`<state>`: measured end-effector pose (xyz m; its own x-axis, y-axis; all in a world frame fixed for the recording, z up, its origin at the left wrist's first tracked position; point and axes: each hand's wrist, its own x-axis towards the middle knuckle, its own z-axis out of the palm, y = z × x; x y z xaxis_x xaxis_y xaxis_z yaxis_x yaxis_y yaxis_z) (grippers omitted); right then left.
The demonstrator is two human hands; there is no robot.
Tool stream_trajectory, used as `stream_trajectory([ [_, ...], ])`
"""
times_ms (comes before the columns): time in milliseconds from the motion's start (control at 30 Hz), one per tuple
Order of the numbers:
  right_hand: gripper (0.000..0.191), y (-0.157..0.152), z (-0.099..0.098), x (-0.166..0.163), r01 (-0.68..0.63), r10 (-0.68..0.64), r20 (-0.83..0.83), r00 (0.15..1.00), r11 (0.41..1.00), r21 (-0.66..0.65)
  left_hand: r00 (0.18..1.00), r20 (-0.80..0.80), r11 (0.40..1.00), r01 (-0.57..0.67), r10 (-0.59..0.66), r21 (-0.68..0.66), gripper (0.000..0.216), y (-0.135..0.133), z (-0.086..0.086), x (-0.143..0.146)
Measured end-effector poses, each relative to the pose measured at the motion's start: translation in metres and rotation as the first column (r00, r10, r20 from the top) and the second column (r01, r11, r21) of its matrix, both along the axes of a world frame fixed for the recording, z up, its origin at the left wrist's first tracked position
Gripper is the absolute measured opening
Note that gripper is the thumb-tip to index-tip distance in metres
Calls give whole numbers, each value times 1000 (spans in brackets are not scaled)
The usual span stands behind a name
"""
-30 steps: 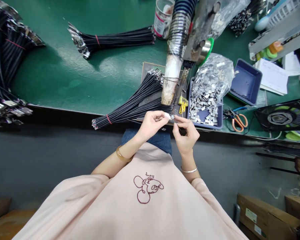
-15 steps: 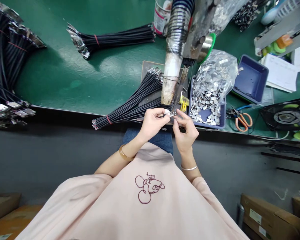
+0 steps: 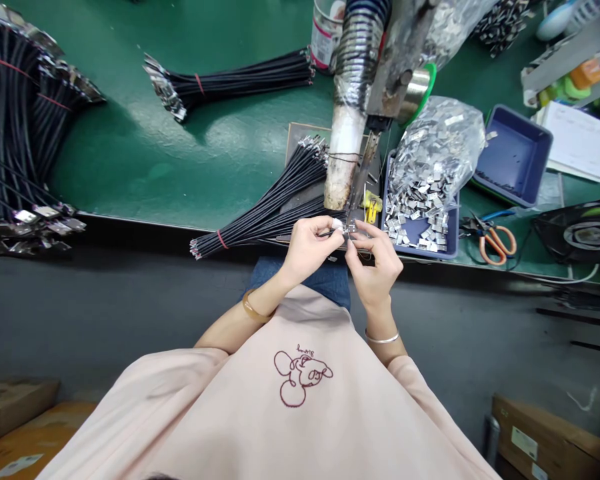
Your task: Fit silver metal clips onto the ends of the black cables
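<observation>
At the table's front edge, my left hand [image 3: 311,248] is closed in a pinch on a black cable, with something white on a fingertip. Close beside it, my right hand [image 3: 377,263] pinches a small silver metal connector [image 3: 351,228] at the cable's end; the fingers hide most of both pieces. Just above my hands is the tip of a soldering iron [image 3: 364,170], held in a stand. A bundle of black cables [image 3: 260,212] with a red band lies left of my hands. To the right, a blue tray [image 3: 454,233] holds loose metal connectors and a bag of them.
A flexible hose [image 3: 341,153] hangs over the work spot, beside a solder wire spool [image 3: 420,93]. Orange-handled pliers [image 3: 497,245], a second blue tray [image 3: 517,150] and a fan [image 3: 580,233] stand right. More cable bundles [image 3: 245,79] lie behind and left.
The view has shifted slightly, so the scene sits a little further right. Both hands stay together; a dark cable end now shows between the fingertips.
</observation>
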<state>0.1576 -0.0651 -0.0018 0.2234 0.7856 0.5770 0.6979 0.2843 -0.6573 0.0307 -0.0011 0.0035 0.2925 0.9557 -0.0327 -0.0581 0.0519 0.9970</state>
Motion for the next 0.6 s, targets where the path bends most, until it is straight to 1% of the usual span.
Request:
stream_trajectory([
  [133,7,2,4,-1,23,-22,21,1000,1000,-17,1000,-21,999,-6,7,44,10,1,2,-1],
  [233,8,2,7,-2,1,0,8,1000,1000,-16,1000,-18,998,-1,2,66,11,2,4,-1],
  [333,10,0,7,-1,-23,23,7,1000,1000,9,1000,-5,999,5,-5,45,10,1,2,-1],
  [467,11,0,4,2,0,-1,47,999,1000,16,1000,-6,1000,21,-21,6,9,-2,-2,0],
  [600,10,3,4,2,16,-18,63,998,999,29,1000,-26,1000,16,-16,22,11,-4,-3,-1],
])
